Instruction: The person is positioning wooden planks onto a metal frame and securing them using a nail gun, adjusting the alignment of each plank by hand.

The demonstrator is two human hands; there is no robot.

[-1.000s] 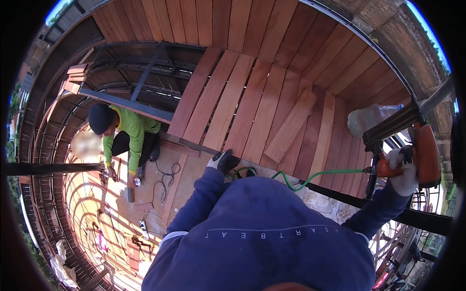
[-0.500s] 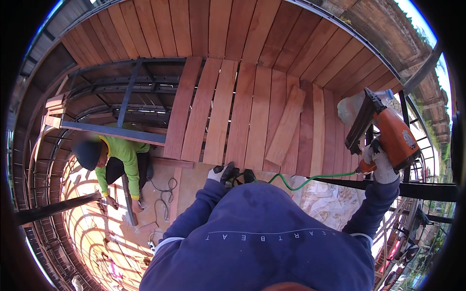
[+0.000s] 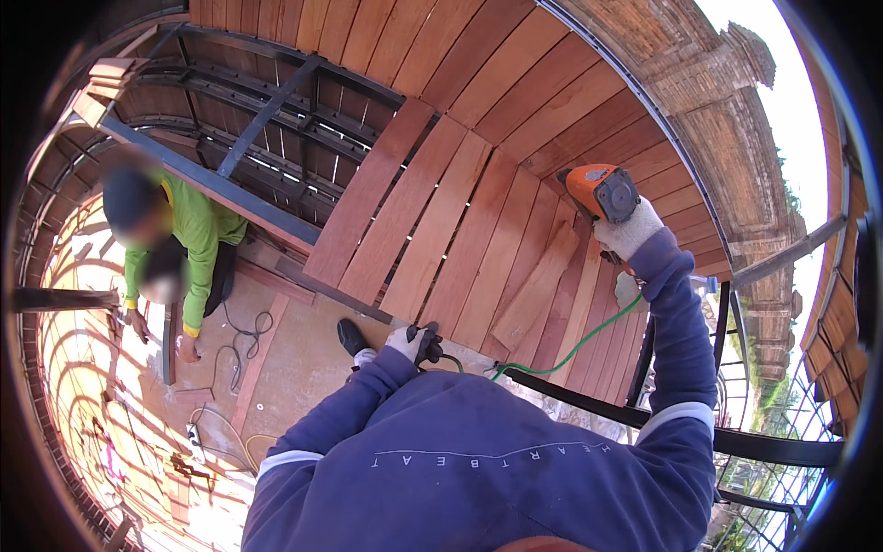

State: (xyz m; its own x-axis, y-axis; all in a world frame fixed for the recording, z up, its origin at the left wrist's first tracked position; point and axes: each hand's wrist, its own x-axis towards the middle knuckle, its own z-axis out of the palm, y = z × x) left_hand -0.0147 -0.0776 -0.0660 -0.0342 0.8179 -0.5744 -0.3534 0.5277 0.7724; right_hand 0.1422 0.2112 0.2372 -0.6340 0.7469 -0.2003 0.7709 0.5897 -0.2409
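Two people are at work around a deck of reddish boards (image 3: 437, 235); I take twelve o'clock as straight ahead of the one in the blue sweatshirt (image 3: 487, 460). At ten, a co-worker (image 3: 198, 239) in a green top crouches with both arms reaching down to the floor (image 3: 308, 377). Past that, at eleven, runs a dark steel frame (image 3: 271, 115).

Nearer in, also at eleven, the wearer's left arm is bent, its gloved left hand (image 3: 414, 343) low at the near edge of the boards. Its fingers look curled, but I cannot tell whether they grip anything. Just past twelve, a loose board (image 3: 538, 285) lies aslant on the others. A green hose (image 3: 593, 338) curves up to the right of it.

At one o'clock, the right arm stretches forward and up, and the gloved right hand (image 3: 630, 235) is wrapped around the handle of the orange nail gun (image 3: 602, 190). The tool is above the far part of the boards; its tip is hidden, so I cannot tell if it touches wood.

Half a second ago the nail gun was out at two o'clock, with that arm lower; it has swung inward over the deck. The left hand has stayed by the edge, and the co-worker is still crouched.
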